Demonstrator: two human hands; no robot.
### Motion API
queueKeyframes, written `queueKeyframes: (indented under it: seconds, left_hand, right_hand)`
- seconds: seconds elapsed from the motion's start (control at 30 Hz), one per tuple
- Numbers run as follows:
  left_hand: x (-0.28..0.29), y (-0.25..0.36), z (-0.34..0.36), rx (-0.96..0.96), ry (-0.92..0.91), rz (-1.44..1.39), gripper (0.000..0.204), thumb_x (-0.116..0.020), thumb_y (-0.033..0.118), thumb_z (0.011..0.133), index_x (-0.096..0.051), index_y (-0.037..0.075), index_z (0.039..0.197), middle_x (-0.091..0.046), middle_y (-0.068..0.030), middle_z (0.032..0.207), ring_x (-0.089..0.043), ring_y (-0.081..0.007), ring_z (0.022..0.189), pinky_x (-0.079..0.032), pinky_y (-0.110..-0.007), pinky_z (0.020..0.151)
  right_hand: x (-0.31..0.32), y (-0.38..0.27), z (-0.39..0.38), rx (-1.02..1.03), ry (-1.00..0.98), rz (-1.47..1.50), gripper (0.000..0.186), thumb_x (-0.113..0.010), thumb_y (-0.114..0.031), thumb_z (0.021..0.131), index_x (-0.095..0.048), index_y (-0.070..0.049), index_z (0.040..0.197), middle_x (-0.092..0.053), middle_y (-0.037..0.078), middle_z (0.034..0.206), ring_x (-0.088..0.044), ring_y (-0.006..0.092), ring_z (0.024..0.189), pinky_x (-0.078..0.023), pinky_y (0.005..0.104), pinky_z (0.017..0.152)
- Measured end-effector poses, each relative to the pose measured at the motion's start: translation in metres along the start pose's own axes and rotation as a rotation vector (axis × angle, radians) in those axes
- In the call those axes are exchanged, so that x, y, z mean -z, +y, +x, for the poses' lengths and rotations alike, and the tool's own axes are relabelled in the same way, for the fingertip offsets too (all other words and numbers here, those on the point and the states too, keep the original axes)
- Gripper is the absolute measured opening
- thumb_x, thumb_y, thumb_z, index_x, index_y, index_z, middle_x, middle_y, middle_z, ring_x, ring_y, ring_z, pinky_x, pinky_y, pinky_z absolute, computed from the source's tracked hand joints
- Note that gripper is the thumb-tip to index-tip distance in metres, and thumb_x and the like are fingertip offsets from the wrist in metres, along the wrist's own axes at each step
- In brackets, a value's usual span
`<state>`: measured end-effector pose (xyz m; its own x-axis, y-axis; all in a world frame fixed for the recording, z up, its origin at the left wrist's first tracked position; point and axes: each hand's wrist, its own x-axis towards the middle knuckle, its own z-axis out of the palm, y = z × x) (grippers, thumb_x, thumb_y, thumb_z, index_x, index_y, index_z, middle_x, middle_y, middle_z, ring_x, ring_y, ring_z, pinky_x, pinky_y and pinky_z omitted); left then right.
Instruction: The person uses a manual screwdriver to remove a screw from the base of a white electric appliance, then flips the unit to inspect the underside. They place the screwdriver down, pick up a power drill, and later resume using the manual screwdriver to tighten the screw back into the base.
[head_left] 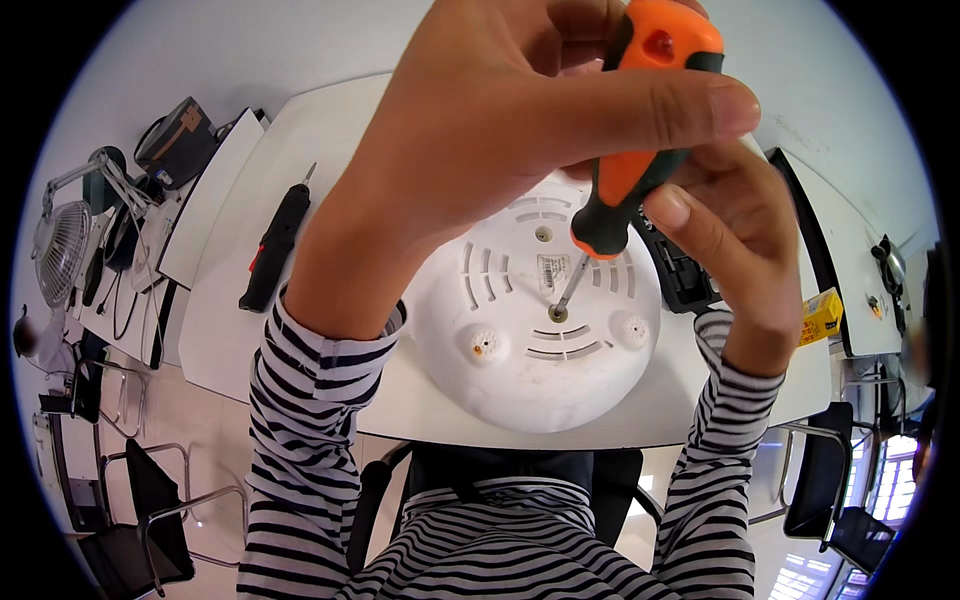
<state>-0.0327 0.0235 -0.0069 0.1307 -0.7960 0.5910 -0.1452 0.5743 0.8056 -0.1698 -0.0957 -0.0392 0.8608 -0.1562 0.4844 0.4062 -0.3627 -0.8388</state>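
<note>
An orange and black screwdriver (628,178) stands tilted, its tip in a recessed hole of a round white plastic housing (540,395). My left hand (510,115) is closed round the upper handle, thumb across it. My right hand (740,225) also grips the handle, its thumb against the lower part. The housing lies on the white table (225,330), with slotted vents, round feet and a small label facing up. Another recessed hole shows farther up its face. The inside of the hole at the tip is too small to make out.
Left of the housing lies a black power screwdriver (276,245). A black tool case (682,268) sits to the right, partly behind my right hand, with a yellow box (820,317) beyond it. A fan (64,250) and black chairs (150,510) stand at the left.
</note>
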Motion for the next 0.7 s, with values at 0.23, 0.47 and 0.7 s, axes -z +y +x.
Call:
queueKeyframes:
  seconds: [0.23,0.47,0.7]
  left_hand:
    - [-0.008,-0.022,0.004,-0.179,0.051,0.161,0.056,-0.068,0.024,0.083,-0.043,-0.005,0.123,-0.061,-0.0172,0.102,-0.059,-0.0146,0.087,-0.048,-0.023,0.070]
    - [0.003,-0.011,0.002,-0.080,-0.158,-0.015,0.051,-0.065,0.021,0.086,-0.043,-0.006,0.123,-0.062,-0.0172,0.102,-0.060,-0.0155,0.087,-0.049,-0.025,0.071]
    - [0.002,-0.015,0.006,-0.068,-0.267,-0.106,0.048,-0.061,0.020,0.088,-0.044,-0.008,0.123,-0.062,-0.0172,0.101,-0.061,-0.0163,0.086,-0.050,-0.027,0.072]
  right_hand:
    - [-0.021,0.000,-0.010,0.255,0.362,-0.258,0.045,-0.070,-0.001,0.074,-0.049,0.010,0.112,-0.061,0.017,0.102,-0.062,0.0232,0.096,-0.048,0.0339,0.088]
    - [-0.008,0.014,-0.002,0.029,0.162,0.104,0.051,-0.072,-0.031,0.075,-0.054,0.009,0.101,-0.065,0.019,0.081,-0.067,0.0270,0.076,-0.056,0.0332,0.068]
    - [0.000,0.017,0.014,0.133,-0.040,0.182,0.073,-0.074,-0.041,0.073,-0.044,0.011,0.115,-0.062,0.020,0.096,-0.064,0.0251,0.087,-0.054,0.0328,0.076]
